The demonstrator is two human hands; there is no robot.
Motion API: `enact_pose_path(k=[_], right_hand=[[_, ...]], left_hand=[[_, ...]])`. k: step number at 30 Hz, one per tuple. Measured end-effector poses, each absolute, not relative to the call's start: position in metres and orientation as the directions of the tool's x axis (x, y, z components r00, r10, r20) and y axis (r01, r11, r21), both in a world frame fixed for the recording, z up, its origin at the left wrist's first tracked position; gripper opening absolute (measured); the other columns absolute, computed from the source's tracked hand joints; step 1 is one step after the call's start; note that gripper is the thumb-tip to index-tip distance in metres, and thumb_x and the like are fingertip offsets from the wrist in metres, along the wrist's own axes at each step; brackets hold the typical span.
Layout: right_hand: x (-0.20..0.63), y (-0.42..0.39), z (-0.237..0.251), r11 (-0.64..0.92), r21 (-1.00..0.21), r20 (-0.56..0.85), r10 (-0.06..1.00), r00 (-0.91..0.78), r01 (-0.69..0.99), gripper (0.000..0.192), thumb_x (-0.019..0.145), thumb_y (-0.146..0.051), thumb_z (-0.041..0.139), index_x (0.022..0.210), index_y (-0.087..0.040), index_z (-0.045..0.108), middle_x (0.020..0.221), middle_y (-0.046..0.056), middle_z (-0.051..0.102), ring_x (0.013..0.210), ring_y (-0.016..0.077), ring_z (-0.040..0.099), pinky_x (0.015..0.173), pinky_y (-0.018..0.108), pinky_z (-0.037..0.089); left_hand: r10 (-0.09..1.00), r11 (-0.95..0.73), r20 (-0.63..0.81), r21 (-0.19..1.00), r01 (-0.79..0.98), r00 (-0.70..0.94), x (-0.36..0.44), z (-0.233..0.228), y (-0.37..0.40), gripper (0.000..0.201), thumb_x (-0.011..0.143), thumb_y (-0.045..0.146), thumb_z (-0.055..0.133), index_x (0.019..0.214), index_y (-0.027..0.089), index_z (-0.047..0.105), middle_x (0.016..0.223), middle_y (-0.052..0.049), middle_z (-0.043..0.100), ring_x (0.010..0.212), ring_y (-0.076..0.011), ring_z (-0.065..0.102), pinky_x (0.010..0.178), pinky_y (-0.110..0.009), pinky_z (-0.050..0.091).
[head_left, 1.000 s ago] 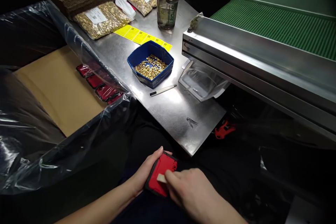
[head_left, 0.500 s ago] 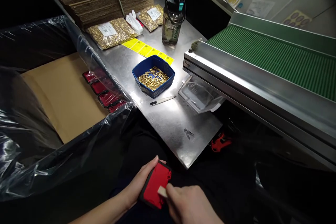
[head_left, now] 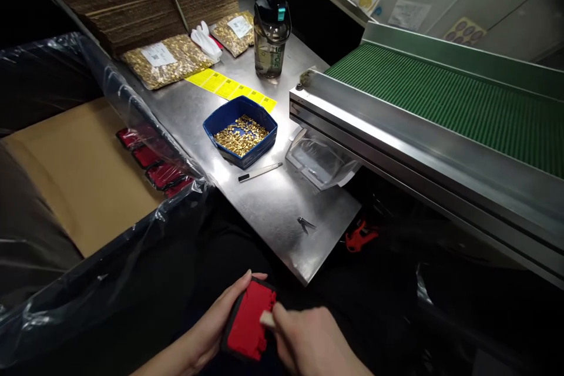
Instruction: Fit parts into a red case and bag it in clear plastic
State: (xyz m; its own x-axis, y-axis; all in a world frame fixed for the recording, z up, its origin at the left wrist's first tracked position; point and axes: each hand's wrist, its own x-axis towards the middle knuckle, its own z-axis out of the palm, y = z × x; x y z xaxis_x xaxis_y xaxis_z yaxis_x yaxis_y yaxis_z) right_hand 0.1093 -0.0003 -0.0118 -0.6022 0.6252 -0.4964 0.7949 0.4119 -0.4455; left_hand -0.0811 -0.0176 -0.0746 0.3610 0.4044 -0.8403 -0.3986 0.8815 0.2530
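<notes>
My left hand (head_left: 217,318) is closed around the dark edge of a red and black rectangular piece (head_left: 250,318), its red face turned up and tilted. Small ragged notches show along the right side of that face. In my right hand (head_left: 311,333), a pale flat stick (head_left: 267,318) is pinched, its blunt end at the right part of the red face. Whether the stick presses on the surface I cannot tell. Most of the stick is hidden by my fingers.
On the metal table (head_left: 273,211) are a blue tray (head_left: 247,158) of small gold pieces, tweezers (head_left: 259,173), small clippers (head_left: 305,224) and a water bottle (head_left: 271,41). A plastic-lined box (head_left: 88,170) with red pieces stands left. The green conveyor (head_left: 440,94) runs at right.
The head view has turned slightly right, so the table and box appear further left. Both hands keep their grips, with the stick still at the red face.
</notes>
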Motion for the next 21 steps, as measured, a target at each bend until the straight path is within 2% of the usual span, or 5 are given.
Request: enact_pose_path(k=[4, 7, 11, 18, 21], right_hand=[[0.106, 0.007, 0.000, 0.415, -0.401, -0.595, 0.559, -0.577, 0.816, 0.004, 0.092, -0.025, 0.058, 0.096, -0.024, 0.058, 0.083, -0.001, 0.079, 0.061, 0.0200, 0.073, 0.047, 0.034, 0.015], [0.126, 0.026, 0.014, 0.246, -0.464, -0.607, 0.612, -0.507, 0.851, 0.010, 0.101, -0.031, 0.050, 0.100, -0.025, 0.058, 0.083, -0.001, 0.078, 0.068, 0.0207, 0.074, 0.050, 0.029, 0.024], [0.146, 0.066, 0.007, -0.043, -0.578, -0.526, 0.783, -0.332, 0.815, 0.021, 0.108, -0.036, 0.039, 0.099, -0.024, 0.053, 0.081, -0.003, 0.073, 0.073, 0.0157, 0.072, 0.058, 0.023, 0.039], [0.133, 0.127, -0.023, -0.026, -0.455, -0.390, 0.904, -0.173, 0.890, 0.039, 0.109, -0.048, 0.035, 0.137, -0.025, 0.049, 0.132, 0.006, 0.067, 0.109, 0.0206, 0.069, 0.087, 0.028, 0.050], [0.197, 0.113, -0.025, -0.029, -0.308, -0.416, 0.903, -0.107, 0.951, 0.035, 0.108, -0.035, 0.031, 0.129, -0.027, 0.058, 0.130, 0.007, 0.068, 0.107, 0.0232, 0.069, 0.085, 0.032, 0.052]], left_hand=[[0.410, 0.881, -0.833, 0.256, -0.399, 0.372, -0.083, -0.070, -0.016, 0.067, 0.091, 0.064, 0.066, 0.139, 0.018, 0.059, 0.106, -0.014, 0.077, 0.091, -0.0286, 0.072, 0.079, -0.034, 0.058], [0.362, 0.879, -0.848, 0.173, -0.444, 0.388, -0.085, -0.061, -0.013, 0.071, 0.093, 0.064, 0.063, 0.146, 0.019, 0.052, 0.102, -0.014, 0.077, 0.082, -0.0284, 0.073, 0.073, -0.035, 0.058], [0.400, 0.803, -0.798, 0.068, -0.592, 0.451, -0.087, -0.054, -0.010, 0.082, 0.092, 0.057, 0.069, 0.158, 0.021, 0.034, 0.117, -0.017, 0.074, 0.108, -0.0363, 0.071, 0.096, -0.046, 0.055], [0.504, 0.725, -0.732, 0.070, -0.685, 0.459, -0.098, -0.048, -0.012, 0.086, 0.098, 0.053, 0.063, 0.163, 0.020, 0.017, 0.138, -0.026, 0.062, 0.119, -0.0412, 0.066, 0.107, -0.061, 0.046], [0.573, 0.682, -0.695, 0.111, -0.723, 0.434, -0.111, -0.045, -0.016, 0.088, 0.097, 0.048, 0.066, 0.163, 0.020, 0.015, 0.146, -0.027, 0.056, 0.127, -0.0431, 0.060, 0.111, -0.063, 0.041]])
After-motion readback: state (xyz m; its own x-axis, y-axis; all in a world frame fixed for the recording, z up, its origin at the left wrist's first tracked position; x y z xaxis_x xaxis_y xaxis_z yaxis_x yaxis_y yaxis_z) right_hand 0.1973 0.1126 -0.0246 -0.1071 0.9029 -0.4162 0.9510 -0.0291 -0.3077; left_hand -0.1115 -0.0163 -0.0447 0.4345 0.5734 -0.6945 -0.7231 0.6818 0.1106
